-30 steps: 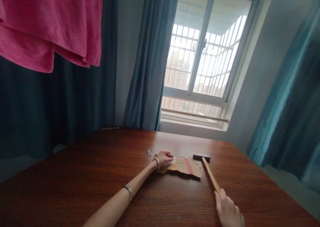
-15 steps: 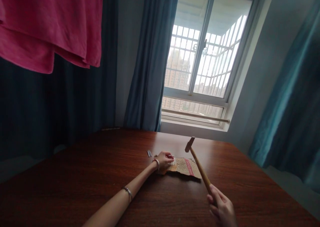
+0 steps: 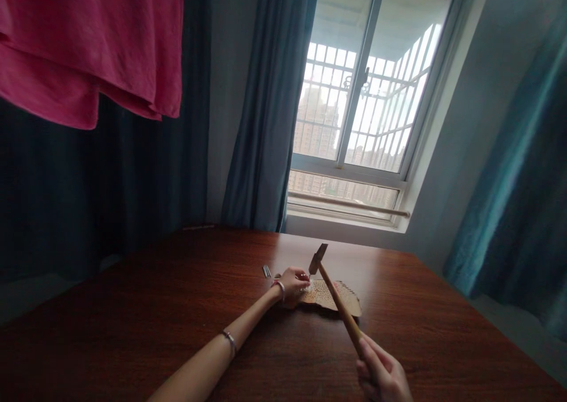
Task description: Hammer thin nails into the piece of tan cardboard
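Note:
A hammer (image 3: pixel 342 305) with a wooden handle is gripped near the handle's end by my right hand (image 3: pixel 383 371). Its metal head is up at the fingertips of my left hand (image 3: pixel 294 285); whether the two touch is hard to tell. The left fingers are pinched together at the left part of a flat tan piece (image 3: pixel 318 296) covered in small dark spots. What they pinch is too small and hidden to name. Beyond that hand lies a small metal item with several parallel prongs (image 3: pixel 266 270).
A brown wooden table (image 3: pixel 186 325) spreads beneath everything. Pink cloth (image 3: pixel 128 48) hangs at upper left before dark blue curtains (image 3: pixel 261 107). Behind the table is a barred window (image 3: pixel 354 95), with another curtain (image 3: pixel 500 183) at right.
The hammer has swung left, its head now close to my left fingers. My right hand shifted slightly left with it. My left hand holds nearly the same place.

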Action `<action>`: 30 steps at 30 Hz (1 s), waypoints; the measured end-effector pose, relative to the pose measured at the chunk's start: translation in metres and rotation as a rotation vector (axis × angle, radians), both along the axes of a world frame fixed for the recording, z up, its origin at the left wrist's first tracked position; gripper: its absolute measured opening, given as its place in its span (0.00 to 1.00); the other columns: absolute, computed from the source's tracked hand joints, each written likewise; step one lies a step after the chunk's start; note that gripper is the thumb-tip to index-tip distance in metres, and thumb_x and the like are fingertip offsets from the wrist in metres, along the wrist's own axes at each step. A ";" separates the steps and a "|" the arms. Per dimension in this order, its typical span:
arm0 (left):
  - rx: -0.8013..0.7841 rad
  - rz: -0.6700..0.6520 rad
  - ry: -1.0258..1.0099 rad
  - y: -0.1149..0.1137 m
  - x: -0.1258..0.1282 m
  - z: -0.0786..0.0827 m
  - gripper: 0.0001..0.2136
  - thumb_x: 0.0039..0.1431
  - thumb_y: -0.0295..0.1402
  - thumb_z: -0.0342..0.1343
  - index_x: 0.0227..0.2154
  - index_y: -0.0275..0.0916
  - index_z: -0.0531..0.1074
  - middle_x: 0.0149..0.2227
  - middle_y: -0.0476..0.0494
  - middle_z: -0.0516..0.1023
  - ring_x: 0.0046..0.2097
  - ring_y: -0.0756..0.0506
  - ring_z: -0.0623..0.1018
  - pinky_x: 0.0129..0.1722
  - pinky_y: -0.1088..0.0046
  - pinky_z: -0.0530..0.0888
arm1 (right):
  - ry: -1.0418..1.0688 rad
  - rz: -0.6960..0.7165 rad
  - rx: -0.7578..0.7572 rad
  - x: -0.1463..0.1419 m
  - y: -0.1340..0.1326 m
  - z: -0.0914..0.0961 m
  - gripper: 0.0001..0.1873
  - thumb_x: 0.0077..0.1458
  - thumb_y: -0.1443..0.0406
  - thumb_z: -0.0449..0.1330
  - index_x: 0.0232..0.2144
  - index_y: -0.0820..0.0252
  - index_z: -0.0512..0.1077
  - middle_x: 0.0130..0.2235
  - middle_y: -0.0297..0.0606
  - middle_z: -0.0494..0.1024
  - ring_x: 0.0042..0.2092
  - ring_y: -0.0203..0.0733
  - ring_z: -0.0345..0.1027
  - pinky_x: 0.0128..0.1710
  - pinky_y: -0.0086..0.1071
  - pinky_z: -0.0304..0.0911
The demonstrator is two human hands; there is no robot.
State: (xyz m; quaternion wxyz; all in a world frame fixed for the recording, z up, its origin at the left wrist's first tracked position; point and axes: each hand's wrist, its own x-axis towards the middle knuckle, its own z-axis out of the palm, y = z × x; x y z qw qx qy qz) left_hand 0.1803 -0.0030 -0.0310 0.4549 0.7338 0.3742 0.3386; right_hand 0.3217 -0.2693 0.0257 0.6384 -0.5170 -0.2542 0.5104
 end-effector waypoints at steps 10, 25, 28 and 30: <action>0.105 -0.012 0.024 -0.001 0.000 -0.001 0.10 0.39 0.35 0.60 0.24 0.32 0.75 0.26 0.44 0.76 0.30 0.47 0.74 0.30 0.75 0.67 | -0.042 -0.065 0.040 -0.005 -0.002 -0.004 0.37 0.28 0.48 0.68 0.39 0.66 0.73 0.13 0.22 0.52 0.13 0.22 0.43 0.13 0.18 0.34; 0.130 0.010 0.025 -0.003 0.001 -0.002 0.09 0.40 0.33 0.59 0.24 0.32 0.75 0.24 0.45 0.75 0.29 0.49 0.73 0.28 0.77 0.66 | -0.015 -0.101 0.063 -0.007 -0.004 -0.011 0.33 0.28 0.50 0.69 0.37 0.64 0.75 0.14 0.24 0.54 0.14 0.24 0.48 0.14 0.20 0.41; 0.133 0.033 0.068 -0.003 0.002 -0.002 0.08 0.40 0.33 0.58 0.24 0.32 0.75 0.24 0.45 0.75 0.29 0.49 0.73 0.28 0.77 0.66 | -0.034 -0.118 0.068 -0.009 -0.004 -0.007 0.32 0.26 0.50 0.69 0.34 0.65 0.76 0.14 0.25 0.57 0.15 0.24 0.49 0.14 0.20 0.43; 0.125 0.047 0.077 -0.004 0.002 -0.002 0.08 0.40 0.32 0.58 0.24 0.32 0.75 0.24 0.46 0.75 0.28 0.49 0.73 0.27 0.77 0.66 | -0.036 -0.136 0.075 -0.010 -0.003 -0.006 0.32 0.25 0.51 0.70 0.34 0.66 0.76 0.14 0.26 0.58 0.15 0.24 0.49 0.14 0.19 0.43</action>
